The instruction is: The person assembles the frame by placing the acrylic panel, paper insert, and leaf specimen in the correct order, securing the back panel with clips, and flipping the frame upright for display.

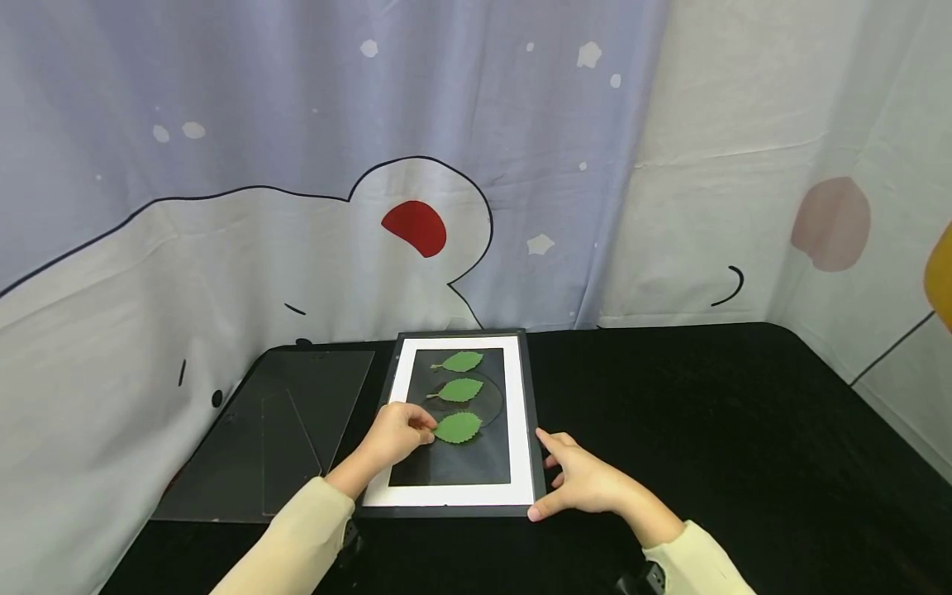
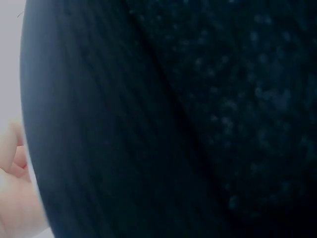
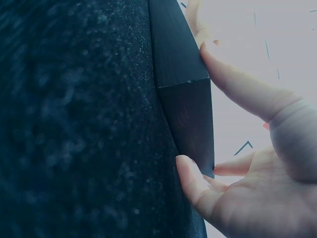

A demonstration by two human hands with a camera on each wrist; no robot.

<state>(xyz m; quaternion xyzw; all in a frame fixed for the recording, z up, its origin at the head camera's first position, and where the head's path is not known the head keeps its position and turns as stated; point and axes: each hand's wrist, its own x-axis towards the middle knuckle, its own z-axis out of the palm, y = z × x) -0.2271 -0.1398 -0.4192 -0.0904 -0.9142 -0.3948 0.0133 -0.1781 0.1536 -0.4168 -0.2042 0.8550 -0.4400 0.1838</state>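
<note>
Nearest us, the right hand [image 1: 583, 479] braces the near right corner of the picture frame [image 1: 446, 511], thumb at the near edge, fingers spread along the right side; touching, not clenched. The frame lies flat on the black worktop [image 1: 669, 413]. Just farther in, the left hand [image 1: 397, 431] pinches the stem end of the lower leaf [image 1: 458, 428], which is over the dark panel [image 1: 446, 471] inside the white mat [image 1: 446, 496]; we can't tell if it's fully down. Beyond it, in line: middle leaf [image 1: 459, 390], then top leaf [image 1: 463, 361], both untouched. Left of the frame, a dark board [image 1: 223, 463]; behind everything, a printed curtain [image 1: 558, 207].

Step in hand, we'd judge: setting the lower leaf in the column. The next move calls for squaring it under the other two, then a gentle release, frame kept steady.
</note>
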